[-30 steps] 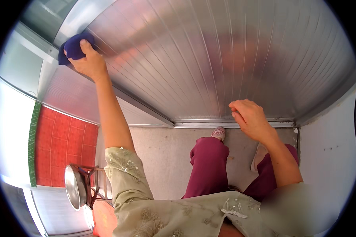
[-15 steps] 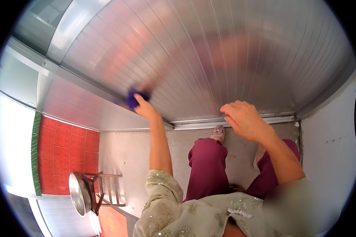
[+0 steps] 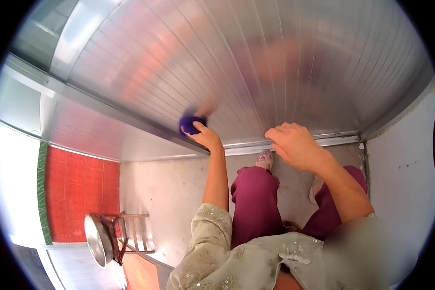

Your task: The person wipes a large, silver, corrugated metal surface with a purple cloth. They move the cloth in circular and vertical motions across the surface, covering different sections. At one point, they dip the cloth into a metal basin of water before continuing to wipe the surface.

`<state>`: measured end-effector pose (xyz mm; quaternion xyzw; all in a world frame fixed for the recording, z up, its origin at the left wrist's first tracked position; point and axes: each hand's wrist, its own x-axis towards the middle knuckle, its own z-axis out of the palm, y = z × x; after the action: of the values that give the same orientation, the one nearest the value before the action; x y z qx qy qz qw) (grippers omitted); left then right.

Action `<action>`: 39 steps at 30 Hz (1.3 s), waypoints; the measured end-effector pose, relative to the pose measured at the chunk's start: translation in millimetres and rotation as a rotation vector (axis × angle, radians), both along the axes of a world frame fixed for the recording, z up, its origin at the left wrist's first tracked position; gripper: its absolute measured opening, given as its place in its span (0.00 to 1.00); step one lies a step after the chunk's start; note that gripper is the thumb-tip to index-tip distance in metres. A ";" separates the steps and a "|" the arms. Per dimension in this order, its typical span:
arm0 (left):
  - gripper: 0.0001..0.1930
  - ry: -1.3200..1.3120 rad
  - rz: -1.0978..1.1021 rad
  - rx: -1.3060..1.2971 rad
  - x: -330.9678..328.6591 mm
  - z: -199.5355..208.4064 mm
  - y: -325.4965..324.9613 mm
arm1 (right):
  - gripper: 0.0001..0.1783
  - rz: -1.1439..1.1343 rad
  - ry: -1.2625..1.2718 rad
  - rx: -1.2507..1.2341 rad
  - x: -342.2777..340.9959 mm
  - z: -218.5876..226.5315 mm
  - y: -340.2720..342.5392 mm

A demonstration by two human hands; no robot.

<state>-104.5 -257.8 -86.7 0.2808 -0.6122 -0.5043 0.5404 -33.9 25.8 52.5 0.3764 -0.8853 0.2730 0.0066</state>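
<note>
A wadded purple cloth (image 3: pixel 192 125) is pressed to the ribbed silvery panel (image 3: pixel 217 72), low down beside its left metal frame. My left hand (image 3: pixel 207 137) grips this cloth, thumb toward me and the other fingers mostly hidden. Further right, my right hand (image 3: pixel 295 145) hovers in front of the panel's lower part with fingers curled in; no object shows in it. Whether its fingertips touch the panel I cannot tell. Blurred reflections of my arm and the cloth show on the shiny surface.
A metal bottom rail (image 3: pixel 246 150) runs along the floor near my shoe (image 3: pixel 265 158). At lower left, a steel basin (image 3: pixel 97 241) rests on a wooden stool (image 3: pixel 135 232). Behind it are red tiles (image 3: pixel 77 193) with a green border. A white wall (image 3: pixel 401 193) stands on the right.
My left hand has moved right with the purple cloth along the panel. My right hand has barely shifted, still with curled fingers.
</note>
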 end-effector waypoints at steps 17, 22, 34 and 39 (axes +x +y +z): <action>0.26 0.420 0.120 -0.758 -21.8 201.7 -96.5 | 0.05 -0.041 -0.011 0.013 4.9 3.8 14.2; 0.27 0.050 0.019 0.127 -3.9 8.9 -65.7 | 0.04 0.041 0.021 0.073 6.9 -3.8 9.1; 0.27 0.277 -0.020 -0.702 -3.4 263.9 -1.4 | 0.07 0.011 -0.036 0.151 6.4 -1.3 8.5; 0.29 0.065 0.006 -0.822 -2.6 102.5 5.0 | 0.07 0.000 0.008 0.169 3.2 -4.7 10.1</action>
<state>-107.1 -252.8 15.8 0.0272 -0.7446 -0.2249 0.6279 -30.7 35.9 47.8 0.3765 -0.9053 0.1957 -0.0217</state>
